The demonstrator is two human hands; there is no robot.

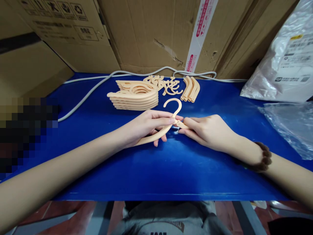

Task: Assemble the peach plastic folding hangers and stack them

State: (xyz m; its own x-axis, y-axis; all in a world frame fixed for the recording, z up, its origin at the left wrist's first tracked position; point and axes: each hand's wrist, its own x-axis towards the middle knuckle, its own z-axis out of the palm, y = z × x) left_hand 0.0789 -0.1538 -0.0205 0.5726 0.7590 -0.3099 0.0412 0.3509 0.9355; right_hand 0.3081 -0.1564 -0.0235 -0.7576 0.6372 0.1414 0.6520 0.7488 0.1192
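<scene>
My left hand [153, 125] is closed round a cream plastic hanger [156, 136], its thumb near the base of the upright hook [178, 106]. One curved arm of the hanger runs down and left under the palm. At the hook's base, my right hand [207, 130] pinches a short cream hanger arm [182, 125] that points right into the fingers; most of that arm is hidden. Behind the hands lie a stack of cream hangers [134, 99], a pile of loose hooks [171, 86] and several curved arm pieces [190, 89].
The blue table [146, 176] has a pale cable [90, 93] along its back. Cardboard boxes [146, 36] stand behind. A plastic-wrapped package [281, 65] and a clear bag [290, 124] lie at the right. A blurred patch covers the left edge.
</scene>
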